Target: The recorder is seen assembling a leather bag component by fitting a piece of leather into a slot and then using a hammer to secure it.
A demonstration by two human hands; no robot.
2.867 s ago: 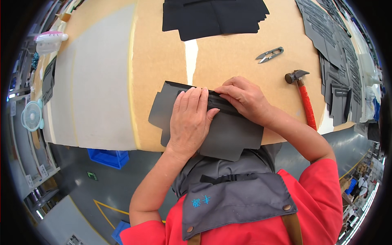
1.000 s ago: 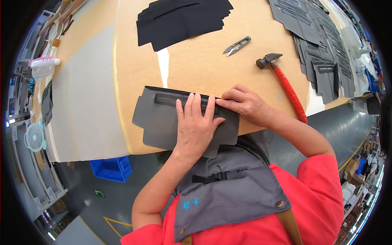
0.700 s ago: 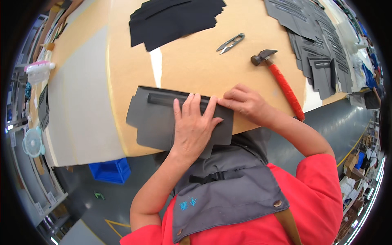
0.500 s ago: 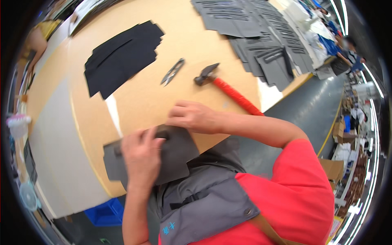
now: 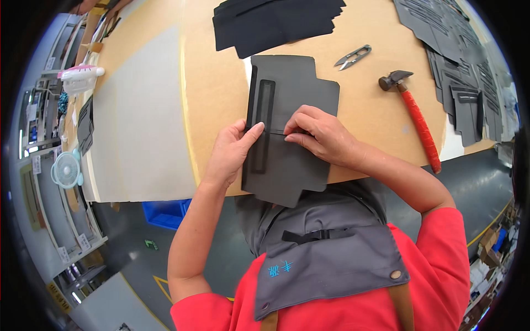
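Note:
A flat dark grey cut panel [image 5: 298, 165] with stepped edges lies at the table's near edge. Along its left part runs a long black-framed slot [image 5: 266, 107], beside a black edge strip. My left hand [image 5: 227, 151] grips the panel's left edge, thumb on top next to the slot and fingers partly hidden. Over the panel's middle, my right hand [image 5: 326, 135] is closed in a pinch, at the end of a thin dark line that runs from the slot. Whatever sits between those fingertips is too small to make out.
Thread snips [image 5: 353, 57] and a hammer [image 5: 414, 113] with a red-wrapped handle lie right of the panel. Black cut pieces [image 5: 276, 27] are stacked beyond it, grey pieces [image 5: 441, 44] at the far right. A blue crate [image 5: 165, 214] stands below the table edge; a small fan [image 5: 66, 169] is at left.
The panel has turned more upright in view, and its slot now shows. My left hand has shifted to the panel's left edge; my right hand has come from the far edge onto its middle.

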